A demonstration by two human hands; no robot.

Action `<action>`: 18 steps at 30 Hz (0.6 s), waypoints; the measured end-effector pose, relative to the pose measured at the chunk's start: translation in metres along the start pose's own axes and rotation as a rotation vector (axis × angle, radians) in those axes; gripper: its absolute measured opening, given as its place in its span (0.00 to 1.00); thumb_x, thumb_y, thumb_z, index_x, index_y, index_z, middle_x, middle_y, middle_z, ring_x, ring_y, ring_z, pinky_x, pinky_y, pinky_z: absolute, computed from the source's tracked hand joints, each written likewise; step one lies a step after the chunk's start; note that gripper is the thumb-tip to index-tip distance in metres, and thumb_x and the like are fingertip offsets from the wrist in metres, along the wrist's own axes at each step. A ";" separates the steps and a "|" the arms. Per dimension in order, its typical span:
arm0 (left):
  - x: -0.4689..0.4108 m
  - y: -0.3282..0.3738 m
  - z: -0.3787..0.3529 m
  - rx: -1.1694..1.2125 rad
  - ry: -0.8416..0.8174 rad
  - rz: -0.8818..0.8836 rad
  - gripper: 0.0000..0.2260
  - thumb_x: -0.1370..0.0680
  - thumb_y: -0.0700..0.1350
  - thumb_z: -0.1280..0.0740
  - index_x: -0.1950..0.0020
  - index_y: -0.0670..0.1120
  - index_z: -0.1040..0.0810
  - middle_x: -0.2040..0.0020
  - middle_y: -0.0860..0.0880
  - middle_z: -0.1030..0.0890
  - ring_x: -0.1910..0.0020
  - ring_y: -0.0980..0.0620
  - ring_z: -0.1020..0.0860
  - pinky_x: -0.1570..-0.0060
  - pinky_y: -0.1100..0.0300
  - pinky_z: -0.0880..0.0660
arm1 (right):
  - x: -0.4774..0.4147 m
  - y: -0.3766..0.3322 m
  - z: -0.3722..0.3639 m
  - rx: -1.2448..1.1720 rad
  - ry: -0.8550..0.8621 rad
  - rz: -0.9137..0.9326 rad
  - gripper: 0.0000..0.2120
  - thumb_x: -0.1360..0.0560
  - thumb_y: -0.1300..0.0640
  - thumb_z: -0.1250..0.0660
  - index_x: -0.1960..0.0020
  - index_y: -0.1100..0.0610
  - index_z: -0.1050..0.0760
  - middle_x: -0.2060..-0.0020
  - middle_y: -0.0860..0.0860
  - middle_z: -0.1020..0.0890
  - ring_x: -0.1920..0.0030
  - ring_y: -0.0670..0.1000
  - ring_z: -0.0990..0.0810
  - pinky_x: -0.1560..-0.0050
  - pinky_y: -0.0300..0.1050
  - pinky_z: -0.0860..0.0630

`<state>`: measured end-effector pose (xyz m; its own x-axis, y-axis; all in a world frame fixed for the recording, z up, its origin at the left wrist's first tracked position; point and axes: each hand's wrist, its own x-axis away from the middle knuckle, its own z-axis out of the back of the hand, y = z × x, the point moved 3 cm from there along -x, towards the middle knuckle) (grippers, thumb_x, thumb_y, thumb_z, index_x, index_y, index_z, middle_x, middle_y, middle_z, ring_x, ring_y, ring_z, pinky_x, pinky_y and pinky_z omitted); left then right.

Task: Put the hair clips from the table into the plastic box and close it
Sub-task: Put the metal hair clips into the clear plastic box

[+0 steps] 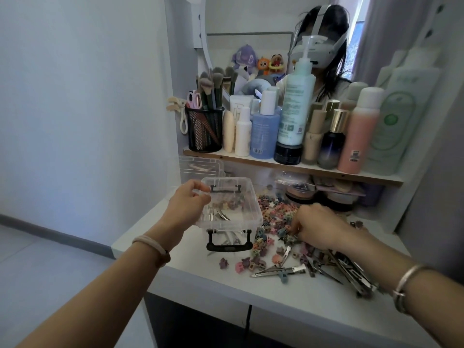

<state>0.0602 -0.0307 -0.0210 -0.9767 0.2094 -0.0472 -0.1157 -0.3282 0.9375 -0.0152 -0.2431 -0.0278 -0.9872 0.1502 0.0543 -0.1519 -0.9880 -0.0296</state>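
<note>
My left hand (187, 204) grips the plastic box (233, 226) near the left edge of the desk (226, 285); my right hand (319, 227) pinches hair clips (273, 212).

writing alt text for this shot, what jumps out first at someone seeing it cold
A scatter of small colourful hair clips covers the table right of an open clear plastic box, with long metal clips nearer the front edge. The left hand grips the box's left rim while the right hand has its fingers down in the pile. Above, a shelf is crowded with bottles.
</note>
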 end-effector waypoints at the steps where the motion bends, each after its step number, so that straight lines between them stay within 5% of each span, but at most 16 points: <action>1: 0.000 0.000 0.000 -0.001 0.001 -0.001 0.04 0.22 0.39 0.41 0.48 0.46 0.29 0.59 0.50 0.27 0.64 0.52 0.30 0.68 0.63 0.33 | 0.000 -0.001 0.006 -0.034 0.029 0.012 0.12 0.28 0.67 0.37 0.49 0.59 0.18 0.50 0.54 0.16 0.51 0.54 0.18 0.50 0.45 0.21; 5: 0.001 0.000 0.000 -0.004 -0.002 0.004 0.04 0.22 0.39 0.41 0.48 0.46 0.29 0.58 0.49 0.27 0.64 0.52 0.30 0.67 0.63 0.32 | 0.000 -0.018 0.048 -0.441 0.231 0.095 0.10 0.27 0.60 0.32 0.46 0.58 0.20 0.57 0.48 0.18 0.65 0.37 0.21 0.64 0.22 0.29; 7: 0.002 0.000 -0.001 -0.008 -0.008 0.004 0.04 0.21 0.39 0.41 0.48 0.46 0.29 0.59 0.49 0.27 0.64 0.52 0.30 0.67 0.63 0.33 | -0.001 -0.036 0.062 -0.790 0.226 0.152 0.13 0.27 0.60 0.31 0.43 0.58 0.21 0.60 0.47 0.19 0.66 0.37 0.22 0.64 0.23 0.27; 9: 0.002 0.001 0.000 -0.007 -0.006 0.001 0.04 0.22 0.39 0.41 0.48 0.46 0.29 0.60 0.49 0.28 0.65 0.53 0.30 0.69 0.63 0.34 | -0.003 -0.051 0.065 -0.994 0.131 0.171 0.17 0.27 0.60 0.32 0.39 0.61 0.25 0.55 0.49 0.19 0.56 0.45 0.18 0.51 0.34 0.22; 12: 0.003 0.001 0.000 -0.004 -0.002 -0.002 0.04 0.22 0.39 0.40 0.48 0.46 0.29 0.61 0.50 0.28 0.66 0.53 0.31 0.69 0.64 0.36 | -0.005 -0.051 0.062 -0.746 0.171 0.186 0.16 0.25 0.58 0.33 0.39 0.58 0.25 0.52 0.47 0.22 0.48 0.47 0.22 0.45 0.38 0.28; 14: 0.003 0.000 0.000 -0.003 -0.002 -0.002 0.04 0.22 0.39 0.41 0.48 0.46 0.29 0.61 0.50 0.28 0.66 0.53 0.31 0.69 0.64 0.36 | -0.003 -0.037 0.054 -0.498 0.188 0.171 0.10 0.25 0.61 0.34 0.45 0.56 0.21 0.55 0.46 0.22 0.52 0.44 0.23 0.50 0.37 0.30; 18: 0.003 0.001 -0.001 0.003 0.009 0.001 0.04 0.22 0.39 0.41 0.48 0.46 0.29 0.61 0.50 0.28 0.67 0.53 0.32 0.70 0.64 0.36 | 0.003 -0.017 0.015 -0.210 -0.091 0.180 0.10 0.26 0.63 0.34 0.46 0.54 0.20 0.50 0.48 0.19 0.51 0.44 0.24 0.50 0.36 0.30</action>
<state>0.0570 -0.0309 -0.0209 -0.9784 0.2007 -0.0492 -0.1140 -0.3258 0.9385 -0.0148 -0.2263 -0.0123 -0.9922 -0.0407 0.1181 0.0096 -0.9675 -0.2526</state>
